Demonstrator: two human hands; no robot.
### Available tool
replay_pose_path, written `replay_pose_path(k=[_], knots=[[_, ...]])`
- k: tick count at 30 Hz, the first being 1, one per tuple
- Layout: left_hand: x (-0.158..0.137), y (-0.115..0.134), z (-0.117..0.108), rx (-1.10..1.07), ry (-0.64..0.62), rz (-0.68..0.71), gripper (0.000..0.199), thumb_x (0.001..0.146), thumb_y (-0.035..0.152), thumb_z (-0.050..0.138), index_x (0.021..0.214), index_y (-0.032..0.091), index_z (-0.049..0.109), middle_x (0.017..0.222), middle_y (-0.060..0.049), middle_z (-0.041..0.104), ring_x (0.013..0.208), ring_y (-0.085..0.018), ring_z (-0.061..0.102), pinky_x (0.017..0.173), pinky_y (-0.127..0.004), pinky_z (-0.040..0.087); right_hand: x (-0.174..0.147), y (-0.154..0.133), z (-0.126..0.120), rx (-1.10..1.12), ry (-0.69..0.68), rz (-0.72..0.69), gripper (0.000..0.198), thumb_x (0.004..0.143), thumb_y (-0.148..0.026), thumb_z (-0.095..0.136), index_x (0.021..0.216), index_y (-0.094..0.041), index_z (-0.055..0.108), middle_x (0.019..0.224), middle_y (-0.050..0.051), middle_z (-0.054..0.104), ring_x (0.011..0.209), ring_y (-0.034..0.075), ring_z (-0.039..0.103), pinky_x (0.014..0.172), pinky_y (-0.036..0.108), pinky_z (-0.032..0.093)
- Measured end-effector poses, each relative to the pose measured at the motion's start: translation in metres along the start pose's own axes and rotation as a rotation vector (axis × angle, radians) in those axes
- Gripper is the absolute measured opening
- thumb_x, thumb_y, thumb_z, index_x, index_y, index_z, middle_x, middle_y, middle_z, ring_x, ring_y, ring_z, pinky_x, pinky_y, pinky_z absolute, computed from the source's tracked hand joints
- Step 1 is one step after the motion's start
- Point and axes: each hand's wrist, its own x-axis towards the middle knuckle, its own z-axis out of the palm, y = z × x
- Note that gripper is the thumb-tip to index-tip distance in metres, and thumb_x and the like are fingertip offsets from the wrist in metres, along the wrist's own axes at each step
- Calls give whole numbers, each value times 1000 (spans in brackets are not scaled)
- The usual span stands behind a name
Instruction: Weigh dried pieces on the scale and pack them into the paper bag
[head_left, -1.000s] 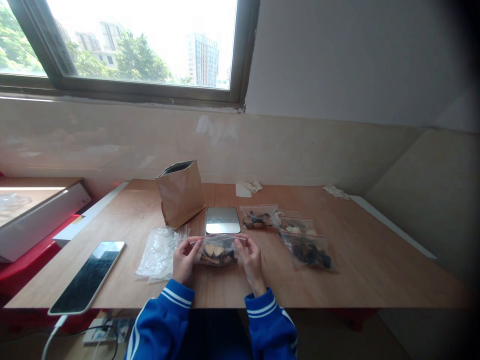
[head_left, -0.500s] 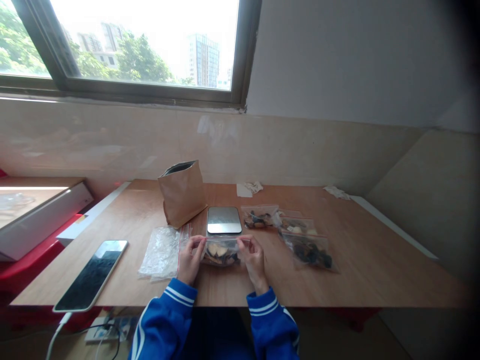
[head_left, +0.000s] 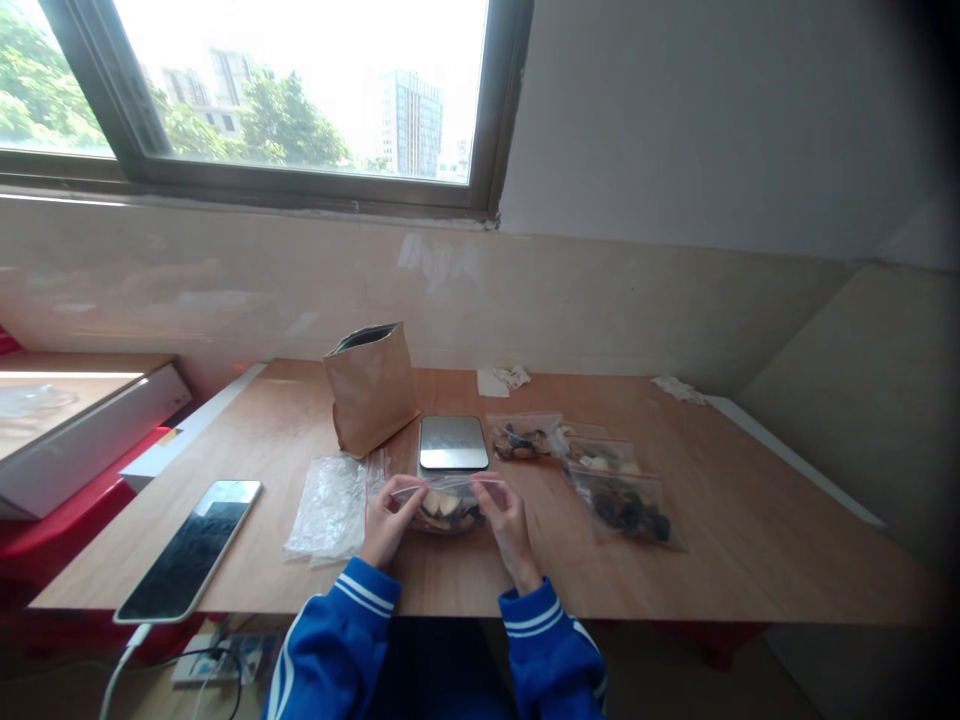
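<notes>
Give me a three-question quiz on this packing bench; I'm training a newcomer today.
1. True or false: both hands pinch the top edge of one filled zip bag.
2. What lies just beyond that bag? A scale, B phone, C paper bag.
3. How many filled bags lie to the right of the hands?

Key: 1 true; 2 A; 3 three.

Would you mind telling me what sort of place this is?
Probably a room used for portioning dried food: a wooden table under a window, with a small scale, a brown paper bag and filled zip bags.
</notes>
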Motion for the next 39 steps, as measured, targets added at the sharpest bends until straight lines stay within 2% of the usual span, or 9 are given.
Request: replay_pose_path(k=[10,15,21,27,33,39], knots=[[0,-2,1,-28,-1,-64,28,70,40,70,81,15,68,77,-4,67,70,-16,61,61,-24,48,1,6,0,-62,66,-31,24,76,-40,66,80,-16,68,77,4,67,77,18,63,70,30,52],[-1,-1,2,-59,1,-69,25,69,39,71,77,15,66,73,-2,65,66,-14,60,59,-23,47,0,3,0,7,31,44,24,75,-40,67,83,-17,67,79,4,69,77,20,65,70,31,53],[-1,0,3,-83,-52,-101,24,71,36,70,82,15,69,78,-3,68,72,-16,62,66,-25,48,-2,-5,2,71,-118,46,25,80,-40,62,91,-19,69,92,6,70,85,22,66,76,32,53],[-1,0,4,-12,-94,-68,21,72,35,69,80,16,70,77,-4,67,73,-16,61,65,-24,48,-1,-2,5,-6,-97,24,20,77,-37,66,79,-17,69,81,5,67,78,20,65,73,31,52],[-1,-1,4,15,-44,-49,21,73,36,69,77,15,68,74,-2,66,71,-15,61,64,-24,47,-2,-1,5,-23,-70,-9,17,77,-35,67,74,-18,67,73,2,65,72,18,62,69,30,50],[0,-2,5,-17,-51,-83,23,72,38,69,80,15,68,76,-1,66,73,-15,61,66,-23,47,-2,-3,7,-20,-84,13,22,76,-37,68,83,-17,71,85,6,69,81,20,65,75,31,52]])
